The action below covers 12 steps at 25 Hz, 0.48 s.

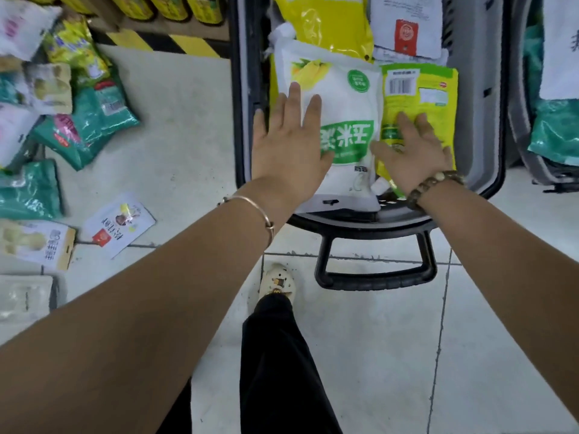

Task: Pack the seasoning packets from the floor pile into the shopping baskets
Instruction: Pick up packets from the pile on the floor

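Both hands lie flat, fingers straight, gripping nothing: the left hand (291, 142) presses a white packet (347, 101), the right hand (413, 151) a yellow-green packet (419, 89), inside the basket (479, 120) at upper centre. The floor pile (94, 126) at left holds many packets, so much seems left.
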Each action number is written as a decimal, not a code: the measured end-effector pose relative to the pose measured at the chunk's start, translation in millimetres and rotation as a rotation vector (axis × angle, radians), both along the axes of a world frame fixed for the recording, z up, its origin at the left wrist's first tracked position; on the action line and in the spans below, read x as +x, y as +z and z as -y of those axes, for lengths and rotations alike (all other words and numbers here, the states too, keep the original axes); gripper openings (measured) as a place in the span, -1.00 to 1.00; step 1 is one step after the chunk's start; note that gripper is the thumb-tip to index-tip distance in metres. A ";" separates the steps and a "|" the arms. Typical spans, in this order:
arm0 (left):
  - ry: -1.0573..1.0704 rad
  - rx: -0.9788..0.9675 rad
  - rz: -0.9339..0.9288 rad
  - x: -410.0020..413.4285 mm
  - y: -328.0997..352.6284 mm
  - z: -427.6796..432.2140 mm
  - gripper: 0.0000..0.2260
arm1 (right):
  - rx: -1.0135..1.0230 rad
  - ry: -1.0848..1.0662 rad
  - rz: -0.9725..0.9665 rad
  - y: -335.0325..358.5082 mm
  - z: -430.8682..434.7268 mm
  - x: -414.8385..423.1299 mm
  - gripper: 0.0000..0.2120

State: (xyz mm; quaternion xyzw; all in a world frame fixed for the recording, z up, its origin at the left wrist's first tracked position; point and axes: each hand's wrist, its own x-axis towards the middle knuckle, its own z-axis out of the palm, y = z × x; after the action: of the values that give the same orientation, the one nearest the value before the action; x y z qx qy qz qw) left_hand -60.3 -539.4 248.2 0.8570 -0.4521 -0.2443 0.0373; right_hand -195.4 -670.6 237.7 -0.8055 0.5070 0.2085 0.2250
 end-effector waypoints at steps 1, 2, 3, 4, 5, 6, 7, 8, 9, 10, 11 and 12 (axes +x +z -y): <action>0.073 -0.040 -0.002 5.3 7.3 -14.1 -0.35 | -0.029 -0.013 0.077 8.5 -6.6 5.1 -0.28; 0.149 -0.082 -0.008 10.9 13.8 -29.1 -0.37 | -0.049 -0.005 0.151 17.8 -14.1 11.5 -0.27; 0.225 -0.119 -0.021 17.2 19.8 -46.1 -0.39 | -0.060 0.028 0.217 28.8 -24.5 19.7 -0.28; 0.307 -0.147 -0.040 24.4 24.8 -65.7 -0.40 | -0.083 0.102 0.267 40.7 -39.3 30.2 -0.30; 0.390 -0.172 -0.058 31.2 27.5 -85.8 -0.42 | -0.131 0.206 0.299 49.6 -57.2 40.3 -0.34; 0.477 -0.197 -0.073 40.4 28.6 -108.9 -0.42 | -0.180 0.322 0.315 55.9 -78.9 53.4 -0.35; 0.557 -0.219 -0.088 49.0 27.9 -130.3 -0.43 | -0.215 0.418 0.320 59.7 -100.2 67.4 -0.34; 0.629 -0.228 -0.102 56.8 25.4 -152.0 -0.43 | -0.220 0.483 0.312 62.4 -121.9 82.6 -0.33; 0.700 -0.223 -0.118 64.7 22.1 -175.6 -0.43 | -0.204 0.535 0.303 60.8 -144.2 98.3 -0.34; 0.765 -0.211 -0.134 72.4 17.0 -199.7 -0.42 | -0.180 0.578 0.296 56.8 -167.2 113.3 -0.36; 0.822 -0.201 -0.147 80.5 10.4 -229.2 -0.42 | -0.152 0.618 0.282 50.3 -194.7 129.5 -0.39; 0.861 -0.197 -0.158 87.5 4.0 -256.8 -0.43 | -0.124 0.644 0.261 43.7 -220.3 144.0 -0.40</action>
State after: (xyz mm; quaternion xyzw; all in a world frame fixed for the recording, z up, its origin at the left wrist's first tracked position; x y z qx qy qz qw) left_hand 27.2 -282.6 252.3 0.9383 -0.0709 -0.2268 0.2513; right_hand -51.5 -450.3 281.4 -0.9561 0.2056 0.1329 0.1611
